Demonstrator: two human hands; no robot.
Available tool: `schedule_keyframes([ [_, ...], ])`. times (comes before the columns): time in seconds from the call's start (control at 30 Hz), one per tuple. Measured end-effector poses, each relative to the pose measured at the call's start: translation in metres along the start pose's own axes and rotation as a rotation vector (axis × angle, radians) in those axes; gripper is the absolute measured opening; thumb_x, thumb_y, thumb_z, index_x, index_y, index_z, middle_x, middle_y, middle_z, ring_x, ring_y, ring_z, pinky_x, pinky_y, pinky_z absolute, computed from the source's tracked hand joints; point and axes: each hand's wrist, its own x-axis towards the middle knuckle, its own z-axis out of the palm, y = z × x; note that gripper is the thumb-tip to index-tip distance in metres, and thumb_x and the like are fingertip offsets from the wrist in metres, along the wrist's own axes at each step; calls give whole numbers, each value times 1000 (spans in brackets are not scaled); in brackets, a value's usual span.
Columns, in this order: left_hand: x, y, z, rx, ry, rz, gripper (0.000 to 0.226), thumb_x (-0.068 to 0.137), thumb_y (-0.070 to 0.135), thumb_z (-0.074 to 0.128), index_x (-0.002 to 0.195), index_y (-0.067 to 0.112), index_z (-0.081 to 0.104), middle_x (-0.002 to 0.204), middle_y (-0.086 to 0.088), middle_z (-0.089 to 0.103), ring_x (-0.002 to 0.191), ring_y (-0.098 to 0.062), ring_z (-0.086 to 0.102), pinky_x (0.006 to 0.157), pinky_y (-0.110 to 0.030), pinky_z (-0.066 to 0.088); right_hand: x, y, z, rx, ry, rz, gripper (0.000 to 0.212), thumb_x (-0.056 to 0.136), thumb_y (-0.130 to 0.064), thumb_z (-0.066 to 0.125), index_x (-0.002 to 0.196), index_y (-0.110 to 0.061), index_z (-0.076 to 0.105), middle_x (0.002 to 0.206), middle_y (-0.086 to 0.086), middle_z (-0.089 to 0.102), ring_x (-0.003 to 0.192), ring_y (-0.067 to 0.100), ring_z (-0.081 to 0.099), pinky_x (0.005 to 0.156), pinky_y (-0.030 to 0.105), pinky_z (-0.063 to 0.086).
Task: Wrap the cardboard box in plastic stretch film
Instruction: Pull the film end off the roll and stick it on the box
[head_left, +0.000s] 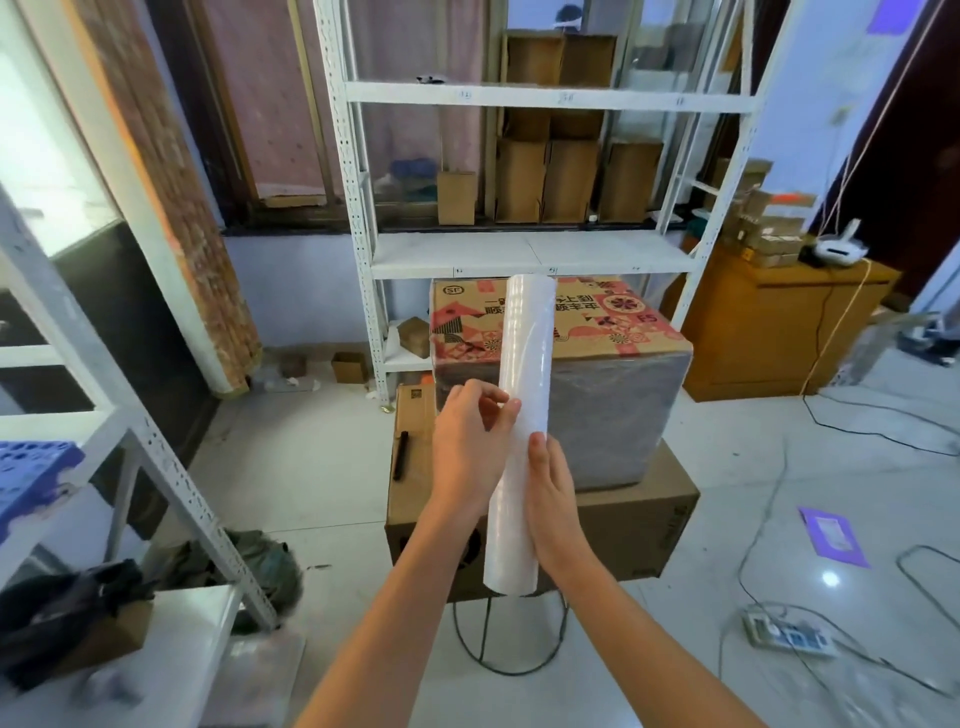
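A long white roll of stretch film stands nearly upright in front of me, held between both hands. My left hand pinches at the roll's left side with thumb and fingertips. My right hand curls round the roll's lower right side. Behind the roll sits the cardboard box with a red and pink printed top; its sides look covered in film. It rests on a larger plain cardboard box.
A black marker lies on the lower box at left. White metal shelving stands behind, more racks at left. A wooden cabinet is at right. Cables and a power strip lie on the tiled floor.
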Motion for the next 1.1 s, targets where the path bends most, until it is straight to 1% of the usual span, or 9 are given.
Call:
schedule_keyframes([
  [0.2, 5, 15, 35, 37, -17, -45, 7, 93, 22, 58, 90, 26, 52, 94, 8, 55, 83, 0, 53, 73, -14, 42, 14, -1, -37, -11, -33, 13, 40, 93, -50, 40, 112, -16, 50, 94, 11, 65, 76, 20, 66, 63, 29, 56],
  [0.3, 6, 22, 55, -20, -13, -80, 9, 94, 19, 56, 88, 25, 52, 93, 7, 56, 83, -1, 54, 69, -14, 43, 24, 0, -56, -17, -34, 20, 37, 93, -52, 40, 111, -21, 51, 95, 9, 66, 80, 21, 67, 67, 32, 58],
  [0.4, 9, 25, 73, -36, -9, -94, 7, 95, 19, 54, 90, 24, 51, 87, 13, 55, 81, 1, 54, 64, -10, 41, 33, 2, -73, -14, -41, 24, 35, 91, -54, 42, 111, -26, 51, 96, 7, 66, 84, 25, 68, 69, 37, 59],
  [0.57, 15, 26, 89, -93, -18, -152, 18, 94, 18, 56, 87, 31, 46, 85, 12, 56, 78, 2, 57, 57, -7, 43, 43, 6, -91, -25, -73, 25, 41, 86, -61, 46, 112, -29, 52, 95, 5, 67, 83, 26, 68, 66, 33, 58],
  [0.67, 16, 24, 93, -193, -27, -205, 16, 92, 23, 59, 92, 31, 45, 82, 8, 57, 71, 7, 57, 56, -7, 45, 46, 11, -93, -52, -53, 31, 42, 87, -60, 45, 114, -28, 51, 99, 5, 66, 85, 24, 68, 67, 31, 58],
  [0.73, 18, 22, 94, -179, -15, -207, 12, 91, 30, 60, 92, 29, 49, 78, 7, 57, 66, 9, 55, 57, -8, 46, 46, 14, -90, -45, -46, 58, 43, 87, -59, 46, 113, -25, 51, 100, 8, 66, 87, 26, 68, 69, 34, 58],
  [0.87, 25, 15, 91, -135, 1, -222, 11, 94, 27, 56, 83, 27, 54, 79, 7, 59, 70, -3, 55, 61, -15, 43, 48, 15, -85, 19, -70, 155, 47, 83, -59, 53, 112, -21, 57, 100, 12, 67, 90, 33, 67, 79, 48, 56],
  [1.0, 30, 8, 83, -223, -40, -252, 12, 95, 22, 54, 82, 22, 54, 76, 1, 57, 66, -10, 52, 64, -22, 46, 58, 11, -85, 232, -160, 298, 44, 74, -52, 65, 105, -21, 66, 93, 14, 70, 77, 27, 68, 68, 40, 58],
  [1.1, 31, 5, 79, -285, -69, -261, 11, 95, 20, 52, 84, 20, 54, 73, -1, 55, 60, -7, 51, 59, -18, 47, 68, 7, -84, 297, -194, 329, 45, 73, -49, 67, 109, -22, 61, 95, 13, 70, 76, 27, 68, 66, 40, 58],
])
